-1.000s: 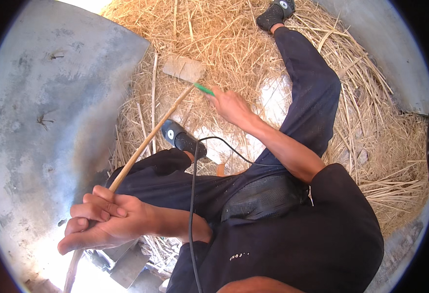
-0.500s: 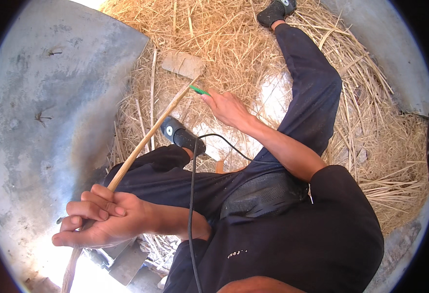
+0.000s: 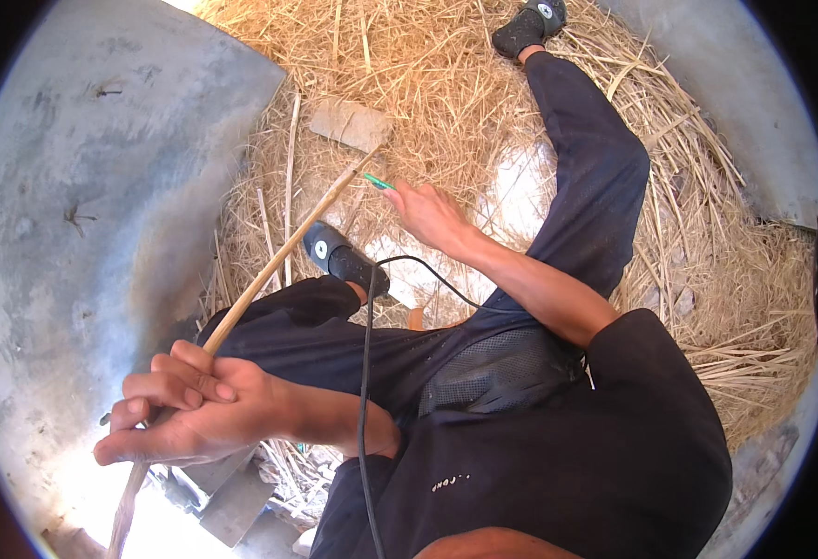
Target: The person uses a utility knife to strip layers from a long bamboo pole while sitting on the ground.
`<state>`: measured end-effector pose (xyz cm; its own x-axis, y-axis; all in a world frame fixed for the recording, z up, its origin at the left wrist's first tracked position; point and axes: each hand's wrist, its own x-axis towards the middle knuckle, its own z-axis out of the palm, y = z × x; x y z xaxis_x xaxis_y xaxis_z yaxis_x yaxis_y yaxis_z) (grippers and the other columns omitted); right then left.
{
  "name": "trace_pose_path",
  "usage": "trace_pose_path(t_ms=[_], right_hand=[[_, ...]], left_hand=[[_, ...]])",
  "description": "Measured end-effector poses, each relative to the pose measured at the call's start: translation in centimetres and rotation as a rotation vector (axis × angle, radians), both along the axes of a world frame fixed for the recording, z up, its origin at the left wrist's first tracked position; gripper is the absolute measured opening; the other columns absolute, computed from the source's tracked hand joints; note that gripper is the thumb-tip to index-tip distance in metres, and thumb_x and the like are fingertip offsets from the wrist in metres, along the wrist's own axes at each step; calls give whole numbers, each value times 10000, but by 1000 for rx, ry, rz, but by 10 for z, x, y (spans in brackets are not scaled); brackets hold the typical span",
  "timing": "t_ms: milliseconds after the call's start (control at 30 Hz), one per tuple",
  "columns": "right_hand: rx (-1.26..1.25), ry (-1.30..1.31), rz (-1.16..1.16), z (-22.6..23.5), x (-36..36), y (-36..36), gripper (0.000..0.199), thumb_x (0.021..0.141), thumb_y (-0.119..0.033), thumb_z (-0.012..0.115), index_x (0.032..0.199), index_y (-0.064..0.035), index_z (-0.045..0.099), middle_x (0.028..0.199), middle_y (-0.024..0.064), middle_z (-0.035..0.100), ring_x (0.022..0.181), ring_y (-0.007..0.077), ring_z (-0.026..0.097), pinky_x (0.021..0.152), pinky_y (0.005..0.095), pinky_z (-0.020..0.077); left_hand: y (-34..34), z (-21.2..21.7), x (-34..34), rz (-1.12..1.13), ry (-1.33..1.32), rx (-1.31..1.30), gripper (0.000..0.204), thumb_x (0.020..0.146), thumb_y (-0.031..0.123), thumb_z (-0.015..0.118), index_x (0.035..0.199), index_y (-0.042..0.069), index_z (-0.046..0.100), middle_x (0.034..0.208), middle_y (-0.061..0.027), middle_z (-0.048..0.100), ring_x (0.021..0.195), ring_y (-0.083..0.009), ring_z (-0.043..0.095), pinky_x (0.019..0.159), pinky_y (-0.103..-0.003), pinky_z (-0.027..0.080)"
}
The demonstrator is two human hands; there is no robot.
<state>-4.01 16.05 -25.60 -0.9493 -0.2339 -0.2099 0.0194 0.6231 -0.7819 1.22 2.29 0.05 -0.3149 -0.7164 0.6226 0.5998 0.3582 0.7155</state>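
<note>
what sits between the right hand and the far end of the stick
Nothing visible. The right hand, holding a green tool, is right beside the tip of the stick, with only straw under them. The left hand grips the stick's near end.

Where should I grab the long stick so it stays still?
Grab the stick on its bare middle, between the left hand, which wraps its lower end, and the right hand by its tip. It slants up over the straw, so come from above and close your fingers round it. That part looks thin and smooth, with nothing in the way.
</note>
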Motion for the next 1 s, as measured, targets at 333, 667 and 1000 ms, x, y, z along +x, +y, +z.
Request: trace_pose_path(t_ms=[333, 667, 1000], right_hand=[[152, 183, 23, -22, -8, 0, 364, 992, -328, 410, 1067, -6, 564, 542, 133, 541, 398, 299, 515, 401, 434, 397], [30, -80, -36, -3, -1, -7, 426, 992, -397, 367, 1015, 4, 512, 633, 231, 578, 592, 421, 594, 582, 527, 465], [52, -103, 32, -19, -4, 0, 474, 1007, -398, 308, 975, 2, 560, 633, 170, 581, 565, 319, 601, 556, 452, 479]], left_hand=[[-7, 3, -3, -6, -28, -7, 477, 991, 507, 297, 737, 116, 396, 468, 31, 252, 350, -40, 116, 310, -174, 101], [-9, 0, 1, -51, -28, 33, 485, 984, 515, 305, 715, 119, 383, 467, 29, 247, 342, -34, 125, 306, -177, 110], [-11, -2, 4, -29, -29, 3, 469, 985, 505, 321, 710, 127, 364, 470, 30, 236, 343, -33, 120, 307, -178, 105]])
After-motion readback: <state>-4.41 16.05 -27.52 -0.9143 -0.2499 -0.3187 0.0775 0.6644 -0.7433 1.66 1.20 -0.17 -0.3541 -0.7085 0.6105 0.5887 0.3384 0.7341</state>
